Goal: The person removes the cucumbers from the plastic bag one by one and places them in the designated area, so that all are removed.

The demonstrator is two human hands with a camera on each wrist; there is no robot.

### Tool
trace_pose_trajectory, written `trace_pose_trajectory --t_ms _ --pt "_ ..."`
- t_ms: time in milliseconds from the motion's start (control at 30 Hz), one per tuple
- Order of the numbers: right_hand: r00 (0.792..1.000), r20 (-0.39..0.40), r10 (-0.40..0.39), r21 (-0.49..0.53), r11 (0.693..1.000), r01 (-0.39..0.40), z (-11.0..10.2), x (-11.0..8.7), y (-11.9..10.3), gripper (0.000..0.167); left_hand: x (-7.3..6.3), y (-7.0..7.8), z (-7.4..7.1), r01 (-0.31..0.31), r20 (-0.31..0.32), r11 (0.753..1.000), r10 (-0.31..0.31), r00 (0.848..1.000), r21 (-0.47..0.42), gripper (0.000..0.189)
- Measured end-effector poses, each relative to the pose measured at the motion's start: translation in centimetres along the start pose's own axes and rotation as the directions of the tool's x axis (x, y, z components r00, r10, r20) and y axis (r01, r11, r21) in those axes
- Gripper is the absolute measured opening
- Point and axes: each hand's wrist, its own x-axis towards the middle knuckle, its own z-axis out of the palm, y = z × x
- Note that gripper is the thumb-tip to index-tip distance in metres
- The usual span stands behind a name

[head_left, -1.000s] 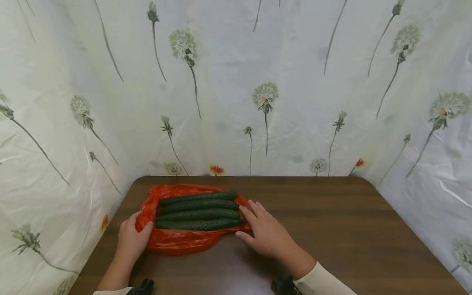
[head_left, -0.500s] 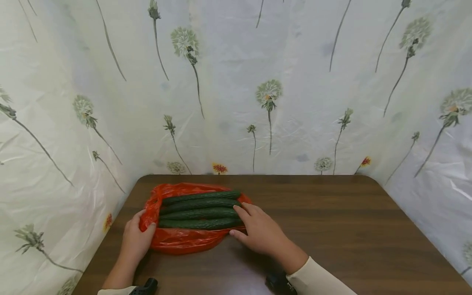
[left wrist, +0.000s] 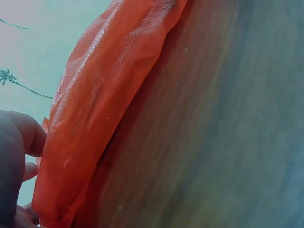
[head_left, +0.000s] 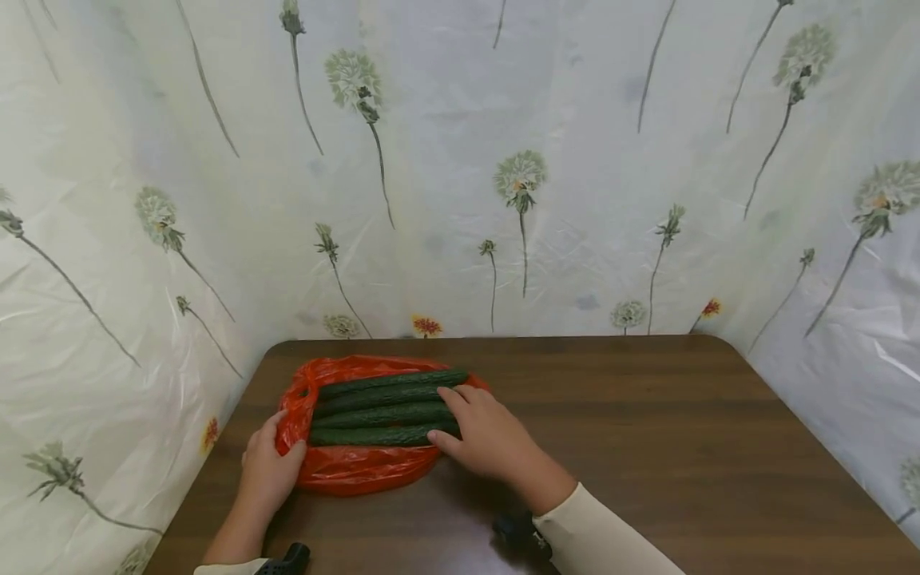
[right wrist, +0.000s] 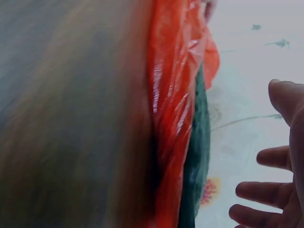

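Several dark green, bumpy cucumbers (head_left: pixel 384 415) lie side by side in a red plastic bag (head_left: pixel 359 471), its mouth spread open on the table. My left hand (head_left: pixel 269 467) holds the bag's left end, thumb in front and fingers reaching round behind. In the left wrist view, its fingertips (left wrist: pixel 35 137) meet the red film. Over the cucumbers' right ends hovers my right hand (head_left: pixel 489 431), its fingers spread and thumb apart, hiding those ends. The right wrist view shows these fingers (right wrist: pixel 261 190) with nothing between them, beside one cucumber (right wrist: pixel 197 152) and the bag.
The brown wooden table (head_left: pixel 647 447) extends to the right and in front of the bag. Behind it and along both sides hangs a pale sheet (head_left: pixel 446 160) printed with dandelions. A dark device (head_left: pixel 287 559) sits at the left wrist, another (head_left: pixel 521 535) at the right.
My right hand has moved left, from beside the bag's right end to over the cucumbers' right ends. My left hand stays at the bag's left end.
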Motion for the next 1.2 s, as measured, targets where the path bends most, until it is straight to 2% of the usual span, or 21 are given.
trace_pose_trajectory --t_ms 167,400,700,933,1200 --pt "0.999 -0.023 0.022 0.004 1.000 -0.022 0.0 0.5 -0.3 0.080 0.4 0.2 0.4 -0.016 0.010 1.000 0.016 1.000 0.009 0.067" --pt "1.000 -0.026 0.009 0.016 1.000 -0.009 0.5 1.4 -1.0 0.081 0.5 0.3 0.4 -0.013 0.012 1.000 0.013 1.000 0.002 0.066" --pt "1.000 -0.005 0.020 0.037 0.999 -0.019 1.1 2.5 -2.1 0.079 0.4 0.2 0.4 -0.005 0.009 1.000 0.005 1.000 0.008 0.067" --pt "0.999 -0.014 -0.035 -0.044 0.998 0.034 1.8 3.3 -3.4 0.074 -0.1 -0.1 0.2 0.000 -0.025 1.000 0.000 1.000 0.004 0.066" --pt "0.996 0.000 -0.087 -0.110 0.990 0.086 2.3 4.4 -4.8 0.072 -0.1 0.0 0.2 0.015 0.001 1.000 -0.015 1.000 0.014 0.067"
